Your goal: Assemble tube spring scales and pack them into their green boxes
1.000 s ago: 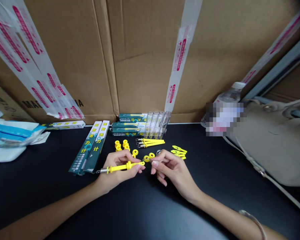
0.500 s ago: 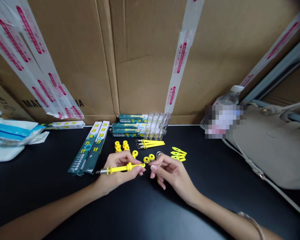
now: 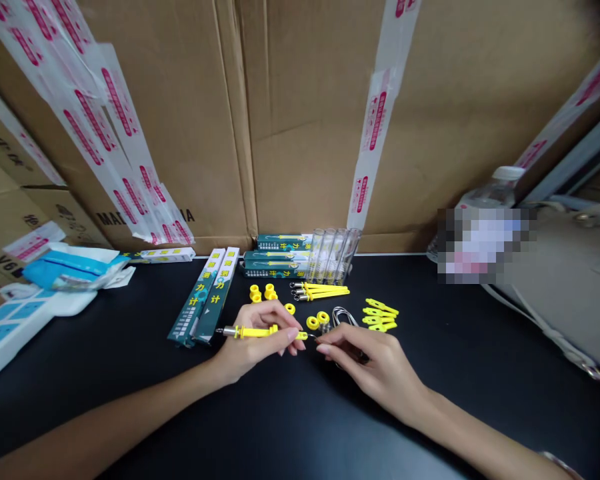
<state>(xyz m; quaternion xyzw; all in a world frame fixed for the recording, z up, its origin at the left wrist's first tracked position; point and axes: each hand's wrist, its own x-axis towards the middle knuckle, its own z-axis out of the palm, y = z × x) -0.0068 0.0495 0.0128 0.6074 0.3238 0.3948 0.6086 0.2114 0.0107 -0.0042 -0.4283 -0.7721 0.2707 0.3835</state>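
Note:
My left hand is closed around a yellow spring-scale rod, with thumb and fingers pinching it near its right end. A metal piece with a small hook sticks out at the rod's left end. Between thumb and forefinger, my right hand pinches a thin metal hook, whose tip is at the rod's holed end; whether it passes through the hole I cannot tell. Just behind the hands lie yellow rings and some metal hooks.
Yellow rods, yellow flat pieces and yellow collars lie on the black table. Clear tubes lean on printed boxes. Two longer boxes lie left. A bottle and bag stand right.
The view has turned left, so everything sits further right. My left thumb now covers more of the rod, and the thin hook between the hands shows more plainly. Both hands keep their holds.

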